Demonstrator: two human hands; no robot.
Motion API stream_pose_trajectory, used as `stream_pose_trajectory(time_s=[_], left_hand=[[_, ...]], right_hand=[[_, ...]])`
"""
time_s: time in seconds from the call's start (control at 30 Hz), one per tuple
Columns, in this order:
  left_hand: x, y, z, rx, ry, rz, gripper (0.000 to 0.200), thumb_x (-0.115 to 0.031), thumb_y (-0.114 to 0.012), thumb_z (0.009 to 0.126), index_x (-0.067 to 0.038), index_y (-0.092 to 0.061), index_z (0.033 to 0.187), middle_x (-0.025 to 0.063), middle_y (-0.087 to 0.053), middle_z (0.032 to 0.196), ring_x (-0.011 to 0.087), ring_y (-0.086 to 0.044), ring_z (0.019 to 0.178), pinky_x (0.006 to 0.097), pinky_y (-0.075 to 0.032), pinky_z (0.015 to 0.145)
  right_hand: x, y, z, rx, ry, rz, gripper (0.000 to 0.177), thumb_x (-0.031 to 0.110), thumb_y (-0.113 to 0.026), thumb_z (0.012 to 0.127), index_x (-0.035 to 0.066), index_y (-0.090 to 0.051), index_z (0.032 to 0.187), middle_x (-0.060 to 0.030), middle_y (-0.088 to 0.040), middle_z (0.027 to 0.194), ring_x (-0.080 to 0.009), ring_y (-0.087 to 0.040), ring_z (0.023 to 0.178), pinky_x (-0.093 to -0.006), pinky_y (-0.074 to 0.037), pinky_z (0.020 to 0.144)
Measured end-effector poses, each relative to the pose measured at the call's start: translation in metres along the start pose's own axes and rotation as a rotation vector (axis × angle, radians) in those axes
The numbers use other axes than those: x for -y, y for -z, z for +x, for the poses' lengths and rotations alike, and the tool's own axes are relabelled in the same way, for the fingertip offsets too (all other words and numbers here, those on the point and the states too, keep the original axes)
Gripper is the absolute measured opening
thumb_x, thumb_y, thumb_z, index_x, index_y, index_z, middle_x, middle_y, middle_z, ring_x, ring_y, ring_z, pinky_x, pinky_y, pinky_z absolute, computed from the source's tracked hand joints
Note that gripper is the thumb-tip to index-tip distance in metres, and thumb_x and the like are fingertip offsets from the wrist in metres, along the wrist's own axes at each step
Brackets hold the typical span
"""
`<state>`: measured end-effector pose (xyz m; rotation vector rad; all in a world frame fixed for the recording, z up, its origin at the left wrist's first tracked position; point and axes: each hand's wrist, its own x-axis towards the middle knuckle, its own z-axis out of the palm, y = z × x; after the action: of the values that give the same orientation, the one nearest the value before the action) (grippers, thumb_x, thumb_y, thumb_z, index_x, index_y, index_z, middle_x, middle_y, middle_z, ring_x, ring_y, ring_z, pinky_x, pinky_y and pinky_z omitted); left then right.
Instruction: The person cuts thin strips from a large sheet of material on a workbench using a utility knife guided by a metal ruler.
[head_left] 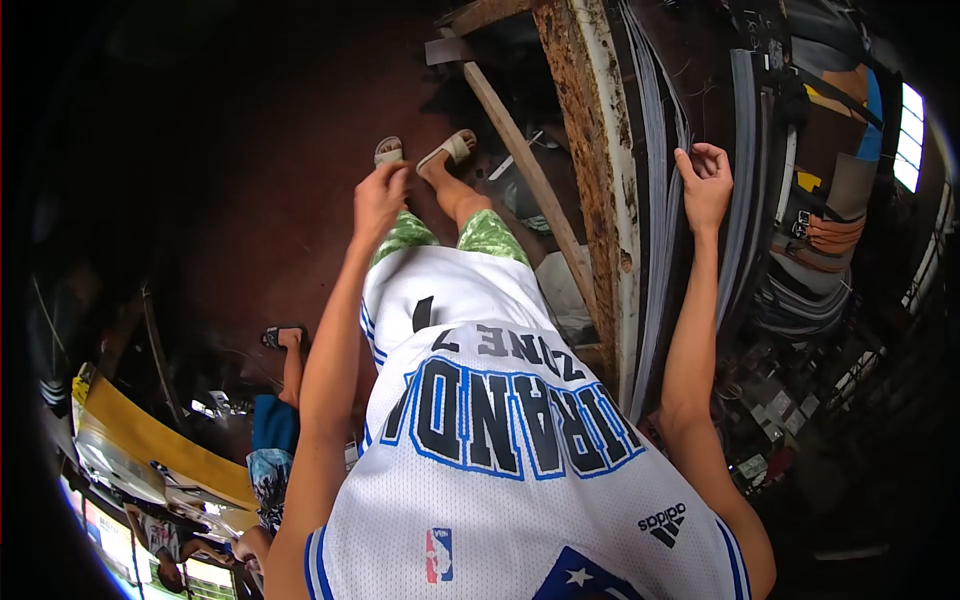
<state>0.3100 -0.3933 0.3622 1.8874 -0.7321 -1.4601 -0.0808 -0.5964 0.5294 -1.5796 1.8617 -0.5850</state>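
My left hand (380,195) hangs in the air over the red-brown floor (250,150), fingers curled into a loose fist with nothing visible in it. My right hand (705,182) reaches onto a bundle of long grey strips (662,250) that lies along a workbench, with its fingers curled around the strips. Below the camera I see my white basketball jersey (500,430), green patterned shorts (487,235) and beige sandals (450,150).
A rusty metal beam (590,150) runs along the bench edge, just left of the strips. A wooden plank (520,160) leans beside my feet. Clutter and tools fill the bench at right (820,250). Another person in blue shorts (272,425) sits at lower left near a yellow board (150,440).
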Motion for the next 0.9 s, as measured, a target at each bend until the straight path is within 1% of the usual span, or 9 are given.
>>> stream_pose_trajectory(time_s=[0.03, 0.1, 0.13, 0.23, 0.33, 0.5, 0.63, 0.7, 0.9], left_hand=[[-0.008, -0.018, 0.012, 0.039, -0.063, -0.064, 0.023, -0.02, -0.058, 0.096, -0.003, -0.069, 0.108, 0.0089, -0.071, 0.082, 0.0121, -0.065, 0.072, 0.029, -0.052, 0.068], [-0.074, -0.047, 0.011, 0.066, -0.22, -0.251, 0.023, -0.018, -0.057, 0.096, -0.003, -0.069, 0.109, 0.007, -0.071, 0.083, 0.0117, -0.065, 0.072, 0.0274, -0.052, 0.068], [-0.102, -0.059, 0.011, 0.144, -0.154, -0.207, 0.024, -0.019, -0.057, 0.097, -0.002, -0.069, 0.109, 0.0066, -0.072, 0.085, 0.012, -0.065, 0.073, 0.0278, -0.052, 0.069], [-0.157, -0.108, 0.012, 0.302, -0.319, -0.356, 0.025, -0.018, -0.056, 0.096, 0.0, -0.069, 0.108, 0.0094, -0.071, 0.083, 0.0123, -0.065, 0.07, 0.0287, -0.052, 0.065], [-0.197, -0.133, 0.008, 0.49, -0.274, -0.366, 0.027, -0.017, -0.054, 0.098, 0.0, -0.067, 0.113, 0.0083, -0.07, 0.083, 0.0122, -0.065, 0.068, 0.0267, -0.053, 0.064], [-0.205, -0.167, 0.01, 0.436, -0.28, -0.36, 0.029, -0.016, -0.055, 0.09, 0.0, -0.07, 0.11, 0.011, -0.071, 0.076, 0.0197, -0.07, 0.071, 0.033, -0.054, 0.071], [-0.197, -0.153, -0.012, 0.452, -0.27, -0.372, 0.031, -0.016, -0.054, 0.09, 0.0, -0.07, 0.112, 0.0109, -0.072, 0.076, 0.0192, -0.07, 0.07, 0.0326, -0.054, 0.071], [-0.195, -0.151, -0.012, 0.465, -0.25, -0.384, 0.03, -0.015, -0.055, 0.094, 0.0, -0.067, 0.117, 0.0063, -0.07, 0.076, 0.0105, -0.063, 0.063, 0.0267, -0.051, 0.06], [-0.193, -0.146, -0.009, 0.459, -0.233, -0.387, 0.03, -0.015, -0.055, 0.093, 0.002, -0.067, 0.115, 0.0065, -0.07, 0.076, 0.0113, -0.063, 0.062, 0.0265, -0.051, 0.059]], right_hand=[[0.005, -0.002, -0.001, -0.005, 0.005, 0.011, 0.029, 0.009, -0.078, 0.084, -0.001, -0.059, 0.104, -0.0085, -0.067, 0.099, -0.0123, -0.064, 0.091, -0.0257, -0.051, 0.083], [0.021, -0.01, -0.006, -0.019, -0.021, 0.018, 0.036, 0.01, -0.078, 0.083, -0.003, -0.06, 0.112, -0.0121, -0.067, 0.105, -0.0142, -0.064, 0.093, -0.027, -0.052, 0.084], [0.025, -0.011, -0.007, -0.017, -0.019, 0.024, 0.036, 0.01, -0.078, 0.083, -0.003, -0.06, 0.112, -0.0121, -0.067, 0.105, -0.0142, -0.064, 0.093, -0.027, -0.052, 0.084], [0.039, -0.016, -0.013, 0.014, -0.022, 0.031, 0.043, 0.01, -0.078, 0.083, -0.004, -0.059, 0.119, -0.0146, -0.067, 0.109, -0.0154, -0.064, 0.095, -0.0275, -0.052, 0.084], [0.052, -0.027, -0.02, 0.017, -0.022, 0.03, 0.044, 0.01, -0.078, 0.083, -0.004, -0.06, 0.121, -0.0146, -0.067, 0.109, -0.0152, -0.064, 0.095, -0.0268, -0.052, 0.084], [0.057, -0.033, -0.023, 0.051, -0.014, 0.028, 0.044, 0.009, -0.077, 0.083, -0.003, -0.06, 0.122, -0.0145, -0.068, 0.109, -0.0149, -0.064, 0.094, -0.0266, -0.053, 0.083], [0.069, -0.039, -0.052, 0.062, 0.011, 0.022, 0.045, 0.009, -0.077, 0.082, -0.003, -0.06, 0.122, -0.0144, -0.068, 0.109, -0.0149, -0.065, 0.093, -0.0267, -0.053, 0.083], [0.071, -0.042, -0.055, 0.059, 0.019, -0.011, 0.045, 0.01, -0.077, 0.082, -0.003, -0.061, 0.122, -0.0146, -0.069, 0.108, -0.0153, -0.066, 0.093, -0.0267, -0.053, 0.084], [0.082, -0.049, -0.06, 0.056, 0.048, -0.155, 0.045, 0.013, -0.078, 0.082, -0.004, -0.063, 0.121, -0.0157, -0.07, 0.106, -0.018, -0.068, 0.096, -0.0297, -0.054, 0.084]])
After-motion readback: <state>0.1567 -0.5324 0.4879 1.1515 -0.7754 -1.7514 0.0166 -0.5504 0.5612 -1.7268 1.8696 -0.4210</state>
